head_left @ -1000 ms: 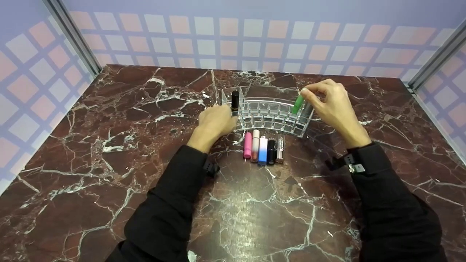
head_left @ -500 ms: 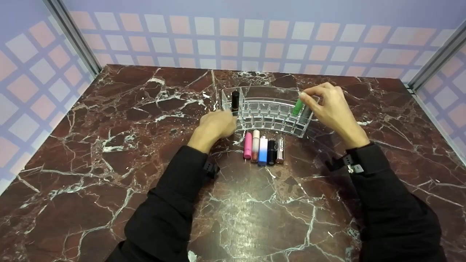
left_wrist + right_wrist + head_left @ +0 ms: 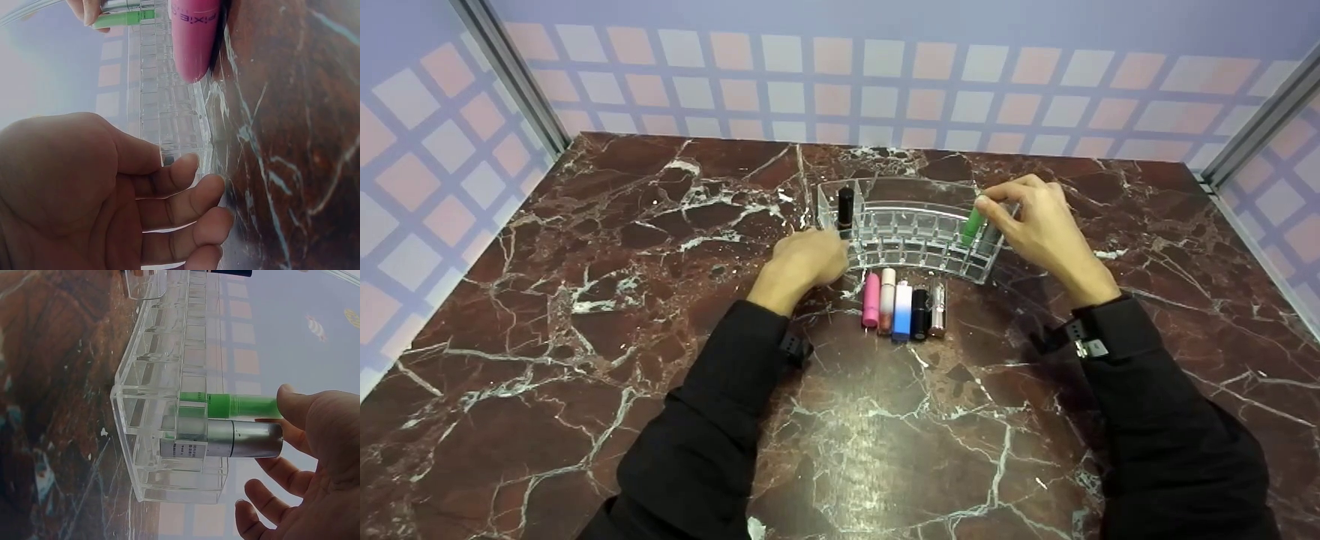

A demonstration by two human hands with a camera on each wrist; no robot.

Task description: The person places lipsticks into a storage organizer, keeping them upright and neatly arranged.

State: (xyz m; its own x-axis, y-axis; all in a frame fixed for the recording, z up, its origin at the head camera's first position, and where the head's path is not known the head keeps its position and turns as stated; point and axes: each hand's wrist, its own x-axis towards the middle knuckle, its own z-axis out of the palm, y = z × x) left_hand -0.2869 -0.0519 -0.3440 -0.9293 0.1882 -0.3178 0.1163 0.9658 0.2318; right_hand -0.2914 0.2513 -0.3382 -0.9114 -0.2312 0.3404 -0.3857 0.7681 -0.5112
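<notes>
My right hand (image 3: 1039,221) pinches the top of a green lipstick-like tube (image 3: 972,227) between thumb and index finger. In the right wrist view the lower part of this green tube (image 3: 225,405) sits inside a slot of the clear, curved cosmetics organizer (image 3: 911,262). A silver tube (image 3: 247,439) stands in the neighbouring slot, under my other fingers. My left hand (image 3: 810,256) grips the organizer's left end low down, thumb against index finger (image 3: 184,170). An upright black tube (image 3: 845,208) stands in the left compartment.
In front of the organizer lie a pink tube (image 3: 871,300), a white-capped tube (image 3: 886,300), a blue-and-white tube (image 3: 901,311), a black tube (image 3: 919,315) and a clear-and-silver tube (image 3: 937,309), side by side. A checked wall (image 3: 810,82) borders the marbled table (image 3: 585,420) behind.
My right hand has lowered slightly and moved a little left, so the green tube sits deeper in its slot and more upright. My left hand stays at the organizer's left end.
</notes>
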